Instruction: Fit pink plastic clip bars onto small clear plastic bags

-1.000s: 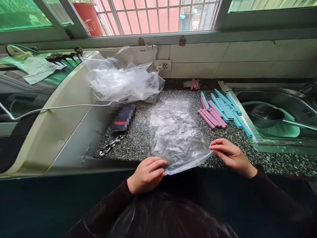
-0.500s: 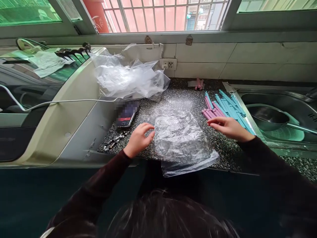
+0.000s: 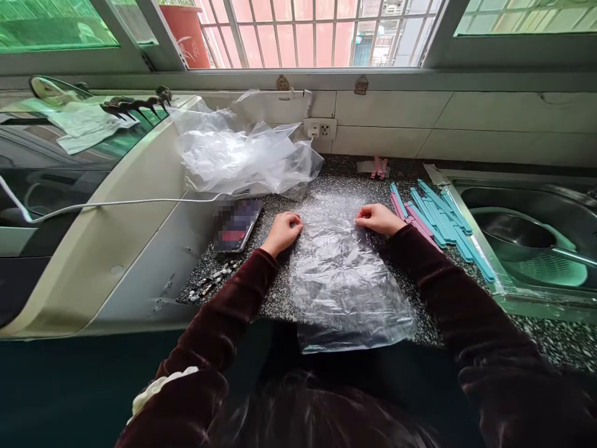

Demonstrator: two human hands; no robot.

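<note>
My two hands are apart from each other, one on each side of a flat clear bag (image 3: pixel 347 283). My left hand (image 3: pixel 283 233) has its finger and thumb pinched on the far left corner. My right hand (image 3: pixel 379 220) is pinched on the far right corner in the same way. The bag lies in front of me on the speckled table (image 3: pixel 278 300). It is all crinkly, and its near end sticks out over the table's edge.

Next to my right arm there are blue strips (image 3: pixel 441 218) and pink strips (image 3: pixel 421 228), lying close together. Past them is a metal sink (image 3: pixel 571 199) with a pan (image 3: pixel 506 230) and a pale green basket (image 3: pixel 559 272) in it. A few more little pink strips (image 3: pixel 379 167) lie near the wall.

On my left I see a phone (image 3: pixel 240 227) and some shiny beads (image 3: pixel 209 285). Behind the phone is a big, messy pile of clear plastic (image 3: pixel 245 154). A white cord (image 3: pixel 125 202) runs off to the left.
</note>
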